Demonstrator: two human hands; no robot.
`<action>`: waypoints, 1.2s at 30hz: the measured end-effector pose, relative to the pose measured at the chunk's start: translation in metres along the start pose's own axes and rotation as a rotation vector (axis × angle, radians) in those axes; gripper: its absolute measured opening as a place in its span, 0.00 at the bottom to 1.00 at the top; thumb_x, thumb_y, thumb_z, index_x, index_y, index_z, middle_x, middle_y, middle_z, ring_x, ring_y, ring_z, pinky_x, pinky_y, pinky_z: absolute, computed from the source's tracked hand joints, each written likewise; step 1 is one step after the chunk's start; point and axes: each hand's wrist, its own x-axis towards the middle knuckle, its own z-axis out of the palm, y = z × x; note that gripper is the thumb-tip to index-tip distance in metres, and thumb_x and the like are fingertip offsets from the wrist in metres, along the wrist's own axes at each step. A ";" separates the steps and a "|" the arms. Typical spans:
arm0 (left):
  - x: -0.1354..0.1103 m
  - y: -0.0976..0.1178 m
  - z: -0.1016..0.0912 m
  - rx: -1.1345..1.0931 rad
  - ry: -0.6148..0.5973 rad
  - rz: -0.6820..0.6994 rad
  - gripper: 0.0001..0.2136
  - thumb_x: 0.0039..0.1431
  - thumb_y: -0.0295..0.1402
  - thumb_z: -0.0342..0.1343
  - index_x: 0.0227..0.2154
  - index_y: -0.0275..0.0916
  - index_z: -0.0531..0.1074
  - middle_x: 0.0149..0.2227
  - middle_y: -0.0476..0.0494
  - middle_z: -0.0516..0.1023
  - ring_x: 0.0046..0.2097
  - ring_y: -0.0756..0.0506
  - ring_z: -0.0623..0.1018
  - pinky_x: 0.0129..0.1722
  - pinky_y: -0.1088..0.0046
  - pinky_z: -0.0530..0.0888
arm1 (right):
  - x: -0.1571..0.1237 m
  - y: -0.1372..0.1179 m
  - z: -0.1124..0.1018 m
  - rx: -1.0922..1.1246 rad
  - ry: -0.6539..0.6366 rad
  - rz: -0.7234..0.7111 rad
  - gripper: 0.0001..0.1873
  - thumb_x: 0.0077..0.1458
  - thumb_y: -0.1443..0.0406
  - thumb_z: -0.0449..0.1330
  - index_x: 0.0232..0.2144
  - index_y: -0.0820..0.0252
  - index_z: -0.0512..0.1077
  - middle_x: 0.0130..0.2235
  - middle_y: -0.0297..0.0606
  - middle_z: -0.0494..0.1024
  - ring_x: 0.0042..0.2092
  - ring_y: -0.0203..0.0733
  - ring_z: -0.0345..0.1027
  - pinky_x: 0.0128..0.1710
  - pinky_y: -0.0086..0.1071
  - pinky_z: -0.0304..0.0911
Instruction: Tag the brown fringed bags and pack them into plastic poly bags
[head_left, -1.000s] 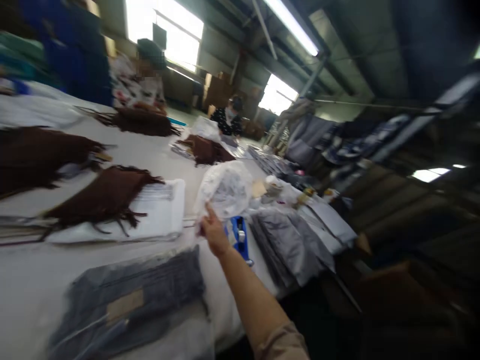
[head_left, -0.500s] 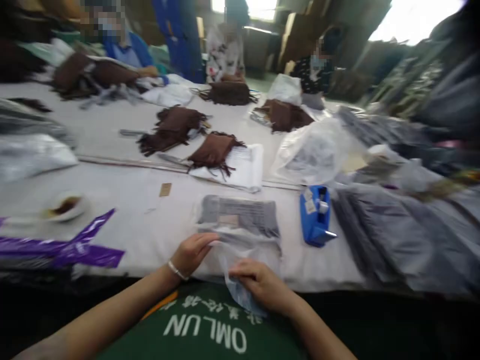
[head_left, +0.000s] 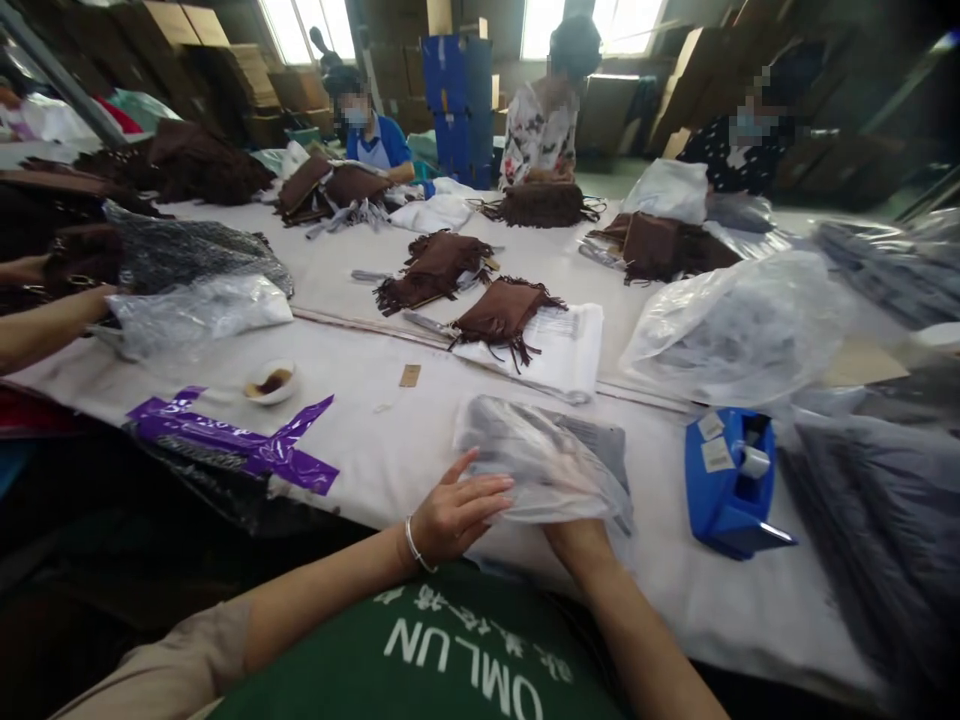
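On the table in front of me lies a clear plastic bag with a dark grey flat item in or under it. My left hand rests at the bag's near left edge, its fingers stretched out against the plastic. My right hand reaches under the bag's near edge, and its fingers show blurred through the film, looking stretched out. Whether they touch the grey item is hidden. A blue tape dispenser stands to the right of the bag.
Brown fringed bags and white sheets lie beyond. To the left are a small bowl and purple plastic packaging. Grey bagged goods are piled at right. Another person's arm reaches in from the left; several people stand opposite.
My right hand has gone from pinching the bag's near edge to lying under the plastic. My left hand has let go its pinch and spread its fingers. The view has swung left.
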 end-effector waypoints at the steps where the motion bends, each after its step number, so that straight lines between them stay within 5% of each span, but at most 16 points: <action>1: -0.008 -0.003 -0.002 0.014 -0.041 -0.008 0.19 0.59 0.22 0.46 0.54 0.38 0.63 0.55 0.37 0.70 0.57 0.43 0.69 0.64 0.46 0.49 | -0.016 0.011 -0.001 -0.019 0.012 -0.036 0.29 0.54 0.61 0.57 0.58 0.55 0.61 0.65 0.37 0.53 0.67 0.54 0.30 0.65 0.53 0.29; 6: -0.058 -0.022 -0.015 0.096 -0.233 -0.085 0.29 0.53 0.17 0.39 0.58 0.37 0.59 0.61 0.36 0.61 0.63 0.43 0.61 0.64 0.48 0.47 | -0.106 0.098 0.004 -0.212 0.151 -0.267 0.30 0.57 0.58 0.54 0.61 0.47 0.56 0.64 0.34 0.55 0.66 0.56 0.40 0.62 0.59 0.45; 10: -0.080 -0.031 -0.018 0.023 -0.510 -0.116 0.33 0.50 0.17 0.41 0.62 0.39 0.54 0.64 0.40 0.55 0.65 0.44 0.55 0.64 0.56 0.52 | -0.151 0.123 -0.007 -0.183 -0.060 -0.435 0.23 0.58 0.61 0.53 0.56 0.38 0.63 0.53 0.32 0.73 0.52 0.50 0.69 0.46 0.44 0.72; 13: -0.079 -0.035 -0.016 -0.035 -0.625 -0.147 0.37 0.45 0.17 0.45 0.62 0.40 0.52 0.65 0.41 0.50 0.66 0.42 0.53 0.64 0.57 0.53 | -0.148 0.090 -0.029 -0.056 -0.112 -0.551 0.27 0.58 0.68 0.53 0.58 0.40 0.60 0.47 0.33 0.77 0.46 0.43 0.73 0.43 0.37 0.72; 17: -0.069 -0.037 -0.017 -0.067 -0.728 -0.158 0.43 0.37 0.17 0.47 0.63 0.41 0.51 0.67 0.43 0.43 0.66 0.39 0.49 0.64 0.54 0.51 | -0.105 0.060 -0.049 -0.124 -0.169 -0.522 0.24 0.59 0.66 0.53 0.58 0.47 0.61 0.53 0.38 0.72 0.55 0.44 0.65 0.54 0.43 0.64; 21: -0.060 -0.037 -0.031 -0.095 -0.857 -0.166 0.45 0.35 0.19 0.48 0.64 0.41 0.49 0.67 0.43 0.41 0.66 0.37 0.48 0.65 0.52 0.49 | -0.083 0.094 -0.057 -0.343 -0.353 -0.460 0.30 0.58 0.58 0.55 0.61 0.48 0.55 0.62 0.36 0.60 0.62 0.47 0.53 0.60 0.47 0.55; 25: -0.055 -0.042 -0.043 -0.135 -0.928 -0.131 0.41 0.42 0.27 0.54 0.64 0.42 0.50 0.67 0.41 0.42 0.66 0.34 0.49 0.64 0.51 0.48 | -0.091 0.130 -0.071 -0.397 -0.390 -0.460 0.42 0.52 0.58 0.60 0.64 0.49 0.47 0.64 0.35 0.56 0.63 0.48 0.51 0.61 0.44 0.54; 31: -0.065 -0.051 -0.034 -0.129 -0.797 -0.114 0.33 0.50 0.29 0.54 0.62 0.43 0.55 0.65 0.40 0.52 0.65 0.38 0.55 0.64 0.55 0.48 | -0.085 0.150 -0.058 -0.195 -0.096 -0.414 0.25 0.53 0.72 0.47 0.51 0.50 0.68 0.51 0.35 0.73 0.54 0.43 0.64 0.55 0.42 0.60; 34: -0.075 -0.045 -0.019 -0.189 -0.502 -0.230 0.19 0.58 0.30 0.48 0.53 0.38 0.66 0.55 0.37 0.69 0.57 0.42 0.67 0.59 0.62 0.61 | -0.082 0.158 -0.037 -0.163 0.165 -0.332 0.16 0.57 0.64 0.49 0.43 0.56 0.73 0.44 0.41 0.77 0.47 0.45 0.68 0.50 0.41 0.62; 36: -0.079 -0.040 -0.008 -0.134 -0.253 -0.483 0.14 0.63 0.35 0.43 0.41 0.37 0.72 0.41 0.39 0.77 0.45 0.45 0.75 0.48 0.68 0.70 | -0.081 0.157 -0.023 -0.194 0.319 -0.292 0.16 0.59 0.58 0.50 0.39 0.60 0.74 0.39 0.44 0.78 0.42 0.46 0.70 0.45 0.39 0.64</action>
